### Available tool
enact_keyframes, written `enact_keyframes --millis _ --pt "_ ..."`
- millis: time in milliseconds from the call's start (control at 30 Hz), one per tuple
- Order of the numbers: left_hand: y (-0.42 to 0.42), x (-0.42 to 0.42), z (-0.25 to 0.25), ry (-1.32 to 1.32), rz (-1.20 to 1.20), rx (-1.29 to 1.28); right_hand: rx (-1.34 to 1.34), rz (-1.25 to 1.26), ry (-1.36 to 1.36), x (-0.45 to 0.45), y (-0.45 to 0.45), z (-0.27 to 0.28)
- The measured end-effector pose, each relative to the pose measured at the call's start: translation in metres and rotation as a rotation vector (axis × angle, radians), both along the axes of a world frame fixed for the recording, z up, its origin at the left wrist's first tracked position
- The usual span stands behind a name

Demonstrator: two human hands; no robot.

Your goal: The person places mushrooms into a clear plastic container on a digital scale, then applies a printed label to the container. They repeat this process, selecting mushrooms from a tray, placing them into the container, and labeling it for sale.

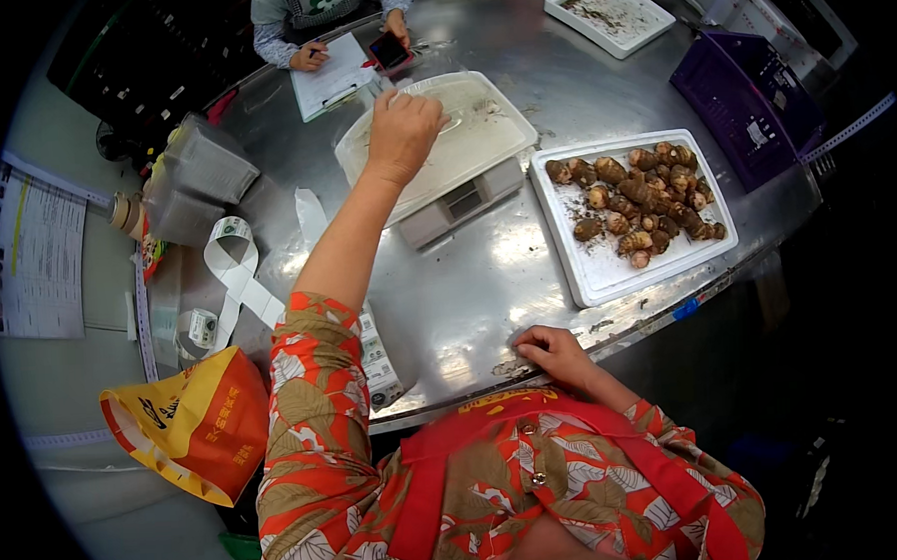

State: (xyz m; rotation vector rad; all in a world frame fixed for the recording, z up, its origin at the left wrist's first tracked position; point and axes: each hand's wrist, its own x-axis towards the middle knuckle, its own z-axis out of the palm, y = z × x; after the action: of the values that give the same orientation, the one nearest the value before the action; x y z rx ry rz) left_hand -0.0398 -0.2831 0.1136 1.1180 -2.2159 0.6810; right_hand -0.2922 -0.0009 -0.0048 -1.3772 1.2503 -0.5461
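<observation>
My left hand (406,132) is raised over the left part of the tray on a weighing scale (457,129); its fingers are bent, and whether they pinch anything cannot be made out. The scale's base with a small display faces me. My right hand (555,354) rests at the near edge of the metal table (487,293), fingers loosely curled, with nothing seen in it. To the right, a white foam tray (580,274) holds several brown taro corms (640,193) and loose soil.
A co-worker's hands (311,55) hold a pen and a phone (390,51) beside a clipboard (334,75). A soiled foam tray (610,18) and purple crate (749,109) stand far right. Left are clear plastic containers (207,163), a label strip (234,267) and a yellow-red bag (200,426).
</observation>
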Motion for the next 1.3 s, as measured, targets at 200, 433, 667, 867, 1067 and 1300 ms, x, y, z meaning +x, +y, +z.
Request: enact_keyframes --millis 200,433,667,867,1067,1300 --pt "0.013 -0.053 -0.043 0.076 0.099 0.295 -0.03 -0.126 -0.022 -0.067 -0.001 0.003" --pt "0.044 -0.03 -0.052 0.079 0.183 0.264 -0.305 -0.55 0.119 -0.17 -0.092 0.054" --pt "0.079 -0.048 -0.029 0.187 0.153 0.349 -0.678 -0.261 0.723 -0.199 -0.191 0.049" --pt "0.145 -0.034 -0.011 0.553 0.113 0.468 -0.222 -0.404 0.145 -0.214 -0.22 0.036" --pt "0.208 0.004 -0.021 0.914 0.263 0.824 0.046 -0.57 -0.592 -0.216 -0.23 0.051" --pt "0.253 0.011 -0.033 1.127 0.38 0.816 -0.383 0.035 1.112 -0.178 -0.274 0.047"
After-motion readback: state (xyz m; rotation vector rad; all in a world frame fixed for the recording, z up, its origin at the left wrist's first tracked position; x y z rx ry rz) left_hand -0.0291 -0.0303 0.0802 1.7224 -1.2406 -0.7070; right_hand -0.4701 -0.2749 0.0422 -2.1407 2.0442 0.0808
